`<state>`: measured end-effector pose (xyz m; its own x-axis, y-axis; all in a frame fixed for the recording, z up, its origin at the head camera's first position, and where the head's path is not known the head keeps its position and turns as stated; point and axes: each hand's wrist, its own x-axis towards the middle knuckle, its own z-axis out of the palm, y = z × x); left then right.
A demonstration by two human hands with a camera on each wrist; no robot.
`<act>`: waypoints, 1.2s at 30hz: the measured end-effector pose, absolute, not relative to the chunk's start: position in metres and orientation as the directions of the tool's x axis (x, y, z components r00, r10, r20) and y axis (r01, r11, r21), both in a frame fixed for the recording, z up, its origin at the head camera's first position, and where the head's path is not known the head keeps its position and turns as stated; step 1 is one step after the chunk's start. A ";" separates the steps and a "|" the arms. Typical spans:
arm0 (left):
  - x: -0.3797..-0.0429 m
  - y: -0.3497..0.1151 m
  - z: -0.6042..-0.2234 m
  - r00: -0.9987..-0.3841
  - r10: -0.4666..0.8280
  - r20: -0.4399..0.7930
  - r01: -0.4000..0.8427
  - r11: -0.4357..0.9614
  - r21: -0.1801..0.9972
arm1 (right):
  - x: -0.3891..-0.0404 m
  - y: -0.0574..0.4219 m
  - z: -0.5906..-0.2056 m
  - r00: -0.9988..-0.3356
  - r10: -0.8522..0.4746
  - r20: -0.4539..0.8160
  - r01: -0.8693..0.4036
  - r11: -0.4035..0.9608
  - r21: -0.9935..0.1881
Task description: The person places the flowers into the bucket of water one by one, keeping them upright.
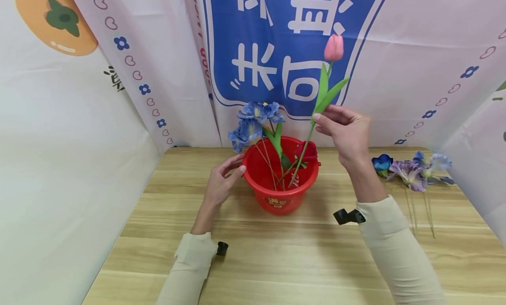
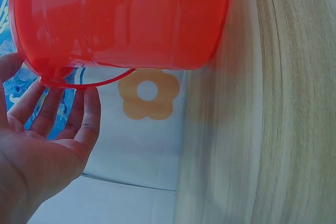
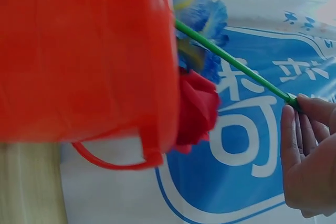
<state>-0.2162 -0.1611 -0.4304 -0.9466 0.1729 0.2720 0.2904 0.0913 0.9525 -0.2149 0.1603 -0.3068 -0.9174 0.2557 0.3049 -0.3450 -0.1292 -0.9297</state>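
Note:
A pink artificial tulip (image 1: 334,48) stands slanted, its stem reaching down into a red bucket (image 1: 282,208). My right hand (image 1: 349,133) pinches that stem just below the leaves between thumb and fingers; the right wrist view shows the green stem (image 3: 231,59) running from the bucket's rim to the fingertips. At the bucket's left side, my left hand (image 1: 221,182) touches the rim with fairly straight fingers, near the handle (image 2: 105,81) in the left wrist view. Blue flowers (image 1: 253,120) and a red rose (image 1: 308,151) are in the bucket.
On the table's right lie several loose artificial flowers: a dark blue rose (image 1: 382,162), a purple flower (image 1: 409,173) and a pale blue flower (image 1: 439,162). The wooden table (image 1: 276,261) ends at a printed cloth backdrop (image 1: 182,76). White cloth hangs on both sides.

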 end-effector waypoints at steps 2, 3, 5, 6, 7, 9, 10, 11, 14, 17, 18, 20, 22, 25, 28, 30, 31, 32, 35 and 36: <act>-0.216 -0.161 -0.430 -0.947 0.174 0.271 0.289 0.089 0.953 | -0.217 0.155 -0.311 -0.920 0.251 0.302 -0.337 -0.108 -0.935; -0.216 -0.161 -0.430 -0.947 0.174 0.270 0.288 0.087 0.954 | -0.218 0.153 -0.313 -0.921 0.249 0.300 -0.333 -0.099 -0.938; -0.216 -0.161 -0.431 -0.946 0.176 0.271 0.288 0.083 0.954 | -0.219 0.148 -0.316 -0.925 0.242 0.294 -0.320 -0.078 -0.944; -0.216 -0.161 -0.431 -0.946 0.178 0.270 0.288 0.083 0.954 | -0.219 0.146 -0.318 -0.926 0.241 0.291 -0.315 -0.066 -0.947; -0.216 -0.161 -0.431 -0.946 0.178 0.271 0.288 0.082 0.954 | -0.219 0.145 -0.319 -0.927 0.238 0.291 -0.312 -0.054 -0.949; -0.216 -0.161 -0.431 -0.946 0.179 0.271 0.289 0.081 0.954 | -0.220 0.142 -0.321 -0.927 0.232 0.294 -0.307 -0.020 -0.952; -0.216 -0.161 -0.431 -0.945 0.180 0.272 0.289 0.081 0.954 | -0.220 0.141 -0.322 -0.927 0.228 0.296 -0.305 -0.004 -0.952; -0.216 -0.161 -0.432 -0.945 0.180 0.272 0.290 0.082 0.954 | -0.220 0.140 -0.323 -0.928 0.225 0.298 -0.304 0.008 -0.953; -0.217 -0.161 -0.432 -0.945 0.179 0.272 0.290 0.080 0.954 | -0.221 0.138 -0.326 -0.929 0.214 0.304 -0.302 0.041 -0.952; -0.217 -0.161 -0.432 -0.945 0.179 0.272 0.290 0.081 0.954 | -0.224 0.136 -0.328 -0.930 0.207 0.304 -0.299 0.058 -0.953; -0.217 -0.161 -0.432 -0.946 0.178 0.272 0.290 0.082 0.954 | -0.225 0.135 -0.328 -0.930 0.206 0.305 -0.297 0.068 -0.952; -0.217 -0.162 -0.432 -0.946 0.178 0.271 0.290 0.086 0.953 | -0.227 0.134 -0.330 -0.931 0.205 0.303 -0.292 0.084 -0.953; -0.216 -0.162 -0.432 -0.946 0.179 0.270 0.289 0.091 0.953 | -0.229 0.133 -0.332 -0.930 0.203 0.305 -0.288 0.110 -0.951; -0.216 -0.162 -0.432 -0.947 0.180 0.268 0.288 0.100 0.952 | -0.229 0.132 -0.334 -0.935 0.195 0.298 -0.273 0.143 -0.951; -0.215 -0.162 -0.432 -0.947 0.180 0.266 0.288 0.103 0.952 | -0.227 0.131 -0.335 -0.940 0.181 0.291 -0.258 0.185 -0.948; -0.216 -0.161 -0.432 -0.947 0.179 0.266 0.287 0.105 0.952 | -0.226 0.131 -0.336 -0.941 0.170 0.294 -0.254 0.223 -0.941; -0.216 -0.161 -0.432 -0.947 0.178 0.266 0.287 0.105 0.952 | -0.226 0.132 -0.336 -0.941 0.168 0.295 -0.250 0.245 -0.937; -0.216 -0.161 -0.432 -0.948 0.178 0.265 0.286 0.106 0.952 | -0.225 0.132 -0.336 -0.940 0.167 0.297 -0.246 0.268 -0.931; -0.216 -0.161 -0.431 -0.948 0.177 0.264 0.285 0.104 0.953 | -0.223 0.134 -0.335 -0.938 0.172 0.301 -0.235 0.321 -0.917; -0.217 -0.162 -0.431 -0.948 0.177 0.264 0.284 0.102 0.953 | -0.222 0.134 -0.335 -0.937 0.175 0.301 -0.233 0.328 -0.916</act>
